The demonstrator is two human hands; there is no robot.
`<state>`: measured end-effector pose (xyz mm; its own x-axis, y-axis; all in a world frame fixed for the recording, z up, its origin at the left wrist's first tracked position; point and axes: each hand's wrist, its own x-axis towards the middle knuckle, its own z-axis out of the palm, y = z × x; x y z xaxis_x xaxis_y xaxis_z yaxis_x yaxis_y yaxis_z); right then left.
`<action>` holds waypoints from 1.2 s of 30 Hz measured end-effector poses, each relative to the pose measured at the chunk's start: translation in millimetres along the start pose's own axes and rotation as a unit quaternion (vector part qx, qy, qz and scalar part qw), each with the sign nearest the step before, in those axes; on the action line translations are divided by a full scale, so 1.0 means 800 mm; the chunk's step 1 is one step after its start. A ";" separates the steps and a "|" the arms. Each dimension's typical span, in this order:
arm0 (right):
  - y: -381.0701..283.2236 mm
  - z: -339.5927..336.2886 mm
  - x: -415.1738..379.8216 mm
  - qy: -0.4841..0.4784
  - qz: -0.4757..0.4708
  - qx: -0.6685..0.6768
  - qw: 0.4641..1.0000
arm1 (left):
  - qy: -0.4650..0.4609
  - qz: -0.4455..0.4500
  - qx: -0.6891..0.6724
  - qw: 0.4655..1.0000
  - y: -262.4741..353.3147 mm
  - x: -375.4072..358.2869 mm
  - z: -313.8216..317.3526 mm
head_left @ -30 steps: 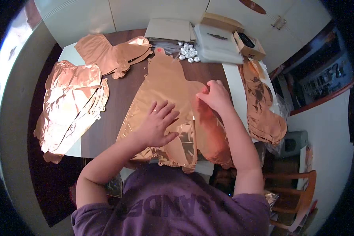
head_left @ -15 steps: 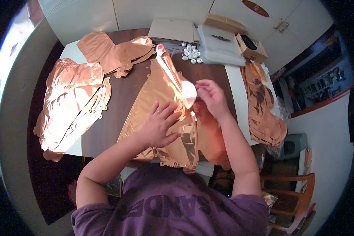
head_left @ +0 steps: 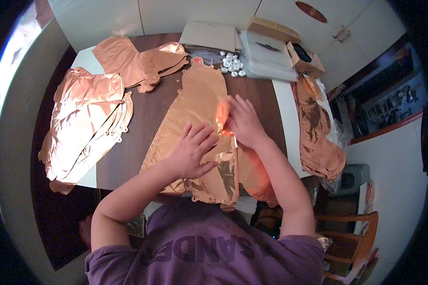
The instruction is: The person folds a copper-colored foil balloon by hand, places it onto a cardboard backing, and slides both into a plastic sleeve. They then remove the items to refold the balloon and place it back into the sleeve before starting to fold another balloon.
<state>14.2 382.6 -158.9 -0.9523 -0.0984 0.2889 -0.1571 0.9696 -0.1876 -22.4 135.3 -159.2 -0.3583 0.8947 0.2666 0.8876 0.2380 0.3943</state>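
Observation:
A flat copper-coloured foil balloon point(head_left: 202, 90) lies spread across the middle of the table, its narrow end pointing away from me and marked with a small red spot. My left hand point(head_left: 193, 151) rests on its lower middle, palm down with the fingers spread. At the balloon's right edge, my right hand point(head_left: 245, 122) grips a curled bit of foil that shines orange and is slightly blurred. My right thumb is mostly hidden. Another piece of copper foil point(head_left: 256, 175) shows below my right forearm, partly under the balloon.
Stacks of flat foil balloons lie on the left point(head_left: 83, 109) and at the back left point(head_left: 116, 57). More copper foil point(head_left: 314, 128) lies along the right edge. Behind are small white rolls point(head_left: 232, 64), grey card sheets point(head_left: 208, 35), clear plastic bags point(head_left: 266, 54) and a cardboard box point(head_left: 305, 61).
The folded-over flap of the balloon has opened out, and its far end now lies flat. My right hand has moved slightly left onto the edge. My left hand has stayed in place.

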 end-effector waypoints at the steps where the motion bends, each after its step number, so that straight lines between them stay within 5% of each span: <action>1: -0.006 0.000 0.001 -0.059 0.004 -0.010 0.998 | -0.002 -0.001 0.001 1.000 0.001 0.000 0.000; 9: -0.014 -0.008 0.005 -0.119 0.019 -0.002 0.993 | 0.001 -0.008 -0.015 1.000 0.004 0.001 -0.008; 12: -0.015 -0.009 0.006 -0.133 0.015 -0.016 0.991 | 0.077 -0.022 -0.083 0.993 -0.006 -0.009 -0.024; 18: -0.022 -0.010 0.009 -0.158 -0.028 -0.034 0.986 | -0.029 -0.130 0.038 0.990 -0.034 -0.078 -0.077; 23: -0.045 0.000 0.008 -0.139 -0.066 0.009 0.988 | -0.008 -0.109 0.063 0.992 -0.041 -0.086 -0.070; 36: -0.023 -0.011 0.009 -0.147 0.022 0.001 0.989 | -0.001 -0.084 0.071 0.994 -0.066 -0.059 -0.082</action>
<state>12.6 365.8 -144.7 -0.9931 -0.1173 -0.0059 -0.1139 0.9740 -0.1957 -71.2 56.0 -135.0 -0.5049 0.8384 0.2055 0.8470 0.4353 0.3051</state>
